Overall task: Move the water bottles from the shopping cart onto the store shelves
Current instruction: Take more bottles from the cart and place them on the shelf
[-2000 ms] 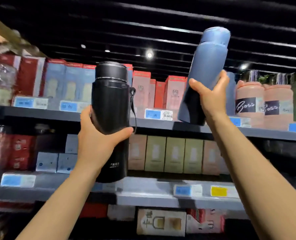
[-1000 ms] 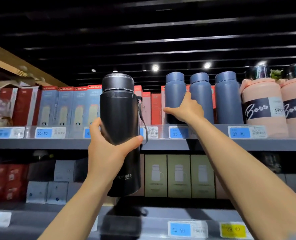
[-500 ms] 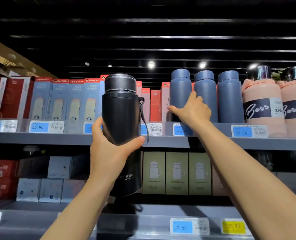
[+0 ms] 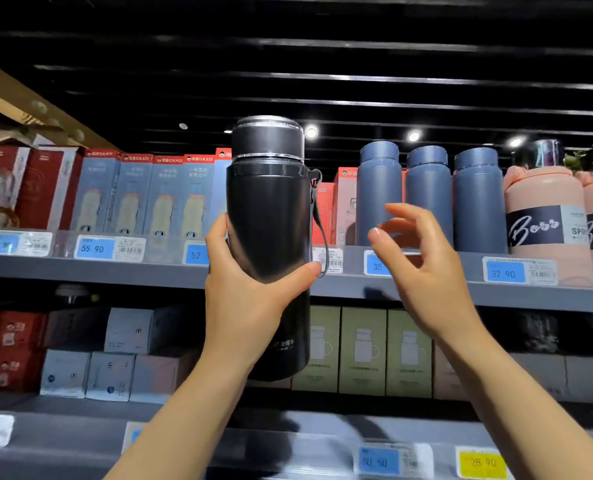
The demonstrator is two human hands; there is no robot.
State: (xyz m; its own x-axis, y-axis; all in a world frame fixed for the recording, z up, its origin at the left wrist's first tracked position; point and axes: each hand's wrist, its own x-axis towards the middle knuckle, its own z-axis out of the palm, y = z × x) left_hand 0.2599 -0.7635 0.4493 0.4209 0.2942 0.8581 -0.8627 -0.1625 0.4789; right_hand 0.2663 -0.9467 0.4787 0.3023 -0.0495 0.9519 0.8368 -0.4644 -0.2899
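My left hand (image 4: 250, 292) grips a tall black bottle (image 4: 269, 216) with a side strap, held upright in front of the top grey shelf (image 4: 115, 270). Three blue bottles stand in a row on that shelf; the leftmost blue bottle (image 4: 378, 188) stands just behind my right hand (image 4: 423, 268). That hand hovers in front of the shelf edge with fingers loosely spread, holding nothing and touching no bottle.
Boxed bottles (image 4: 142, 195) fill the shelf left of the black bottle, red boxes (image 4: 336, 206) stand behind it. Pink bottles (image 4: 544, 216) stand at the right. Green boxes (image 4: 362, 351) line the lower shelf. Price tags (image 4: 504, 271) run along the shelf edges.
My right hand set the blue bottle on the top shelf beside the others, then let go and drew back toward me. The black bottle has stayed in my left hand.
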